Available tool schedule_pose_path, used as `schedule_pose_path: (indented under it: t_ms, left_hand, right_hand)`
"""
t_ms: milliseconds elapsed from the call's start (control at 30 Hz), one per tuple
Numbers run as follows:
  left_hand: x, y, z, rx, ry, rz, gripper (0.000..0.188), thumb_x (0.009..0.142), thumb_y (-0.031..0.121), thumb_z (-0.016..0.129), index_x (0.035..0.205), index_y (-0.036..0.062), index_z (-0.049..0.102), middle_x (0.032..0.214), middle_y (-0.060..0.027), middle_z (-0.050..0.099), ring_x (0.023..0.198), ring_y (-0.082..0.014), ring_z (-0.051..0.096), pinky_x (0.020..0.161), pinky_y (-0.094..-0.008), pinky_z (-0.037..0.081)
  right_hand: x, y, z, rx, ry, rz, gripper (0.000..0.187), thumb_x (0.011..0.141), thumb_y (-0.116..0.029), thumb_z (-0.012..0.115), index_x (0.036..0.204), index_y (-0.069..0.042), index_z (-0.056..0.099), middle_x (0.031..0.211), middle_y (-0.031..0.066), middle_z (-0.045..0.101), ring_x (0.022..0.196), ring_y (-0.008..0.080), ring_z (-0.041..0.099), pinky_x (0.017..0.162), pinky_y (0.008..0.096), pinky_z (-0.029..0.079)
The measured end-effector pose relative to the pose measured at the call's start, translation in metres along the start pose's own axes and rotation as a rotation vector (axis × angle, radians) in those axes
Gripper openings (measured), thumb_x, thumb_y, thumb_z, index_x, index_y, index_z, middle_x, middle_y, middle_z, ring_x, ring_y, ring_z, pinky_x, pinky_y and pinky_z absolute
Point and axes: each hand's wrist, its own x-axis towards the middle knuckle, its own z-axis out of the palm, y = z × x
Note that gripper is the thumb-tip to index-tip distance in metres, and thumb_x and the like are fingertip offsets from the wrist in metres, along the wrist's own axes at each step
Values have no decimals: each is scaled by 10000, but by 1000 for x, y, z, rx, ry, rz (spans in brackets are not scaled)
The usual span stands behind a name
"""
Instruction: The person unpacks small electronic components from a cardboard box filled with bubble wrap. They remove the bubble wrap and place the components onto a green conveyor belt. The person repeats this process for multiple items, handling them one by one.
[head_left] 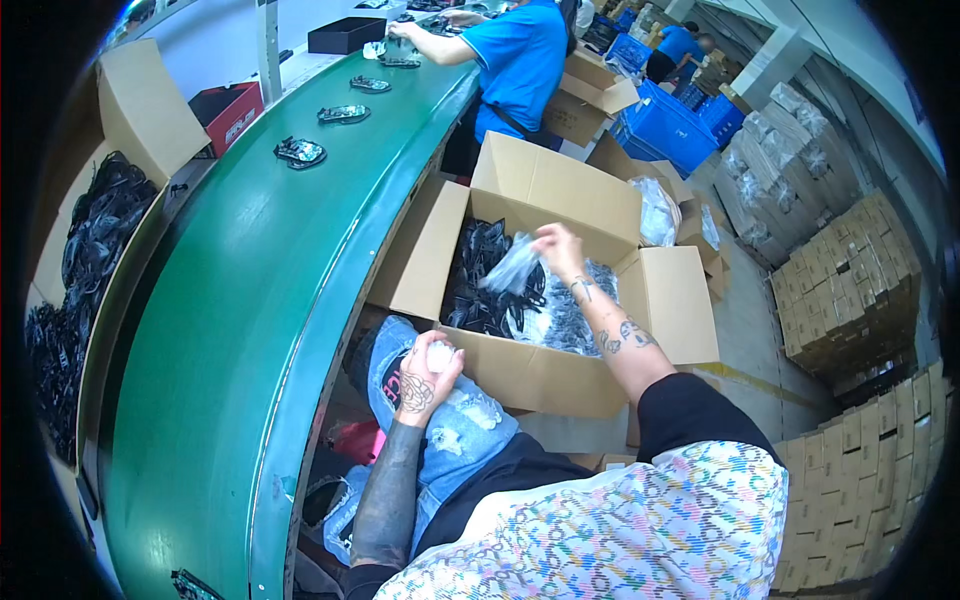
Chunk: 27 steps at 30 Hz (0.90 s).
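Note:
My right hand (pixel 560 250) pinches a clear plastic bag (pixel 513 266), which hangs over a large open carton (pixel 540 368). Inside that carton lie black cable-like pieces (pixel 475 290) on the left and several clear bags with dark contents (pixel 580 325) on the right. Closer to my body, over my knee in torn jeans, my left hand (pixel 428 375) is closed round a small white thing (pixel 440 356). Its kind I cannot make out, since the fingers cover part of it.
A green conveyor belt (pixel 220 330) curves along my left, carrying several dark electronic units (pixel 300 152). Beyond it stands a carton of black parts (pixel 100 220). A co-worker in blue (pixel 520 60) works at the far end. Blue crates (pixel 665 125) and stacked cartons (pixel 845 280) stand right.

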Motion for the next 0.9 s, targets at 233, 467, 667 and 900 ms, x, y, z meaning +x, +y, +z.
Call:
schedule_pose_path:
  t_ms: [233,467,667,900]
  left_hand:
    - [-1,-1,-1,-47,-2,-28,357,766,186,761,1036,41,577,868,-128,661,777,-280,669,721,-368,529]
    - [0,-1,3,-5,-3,-25,350,768,175,752,1045,49,579,870,-129,663,794,-273,670,733,-362,530]
    - [1,6,-2,-36,-22,-48,316,764,170,749,1014,49,598,871,-125,666,803,-272,670,740,-359,530]
    - [6,26,0,-161,45,-309,531,707,201,798,1149,23,565,872,-93,664,804,-199,650,792,-341,524]
  right_hand:
    - [-12,-5,18,170,-75,-117,268,772,-64,744,1026,-64,661,800,75,708,773,151,683,725,292,540]
    - [2,-2,4,514,25,-82,275,850,31,601,1111,-53,584,798,-5,620,728,75,574,698,237,492]
    - [-8,32,-15,629,-35,59,337,849,73,578,1156,-65,569,879,-8,540,753,73,545,681,221,487]
    - [-49,-11,-31,552,-298,-26,312,823,11,635,1119,-86,659,914,22,626,847,115,592,767,267,506]
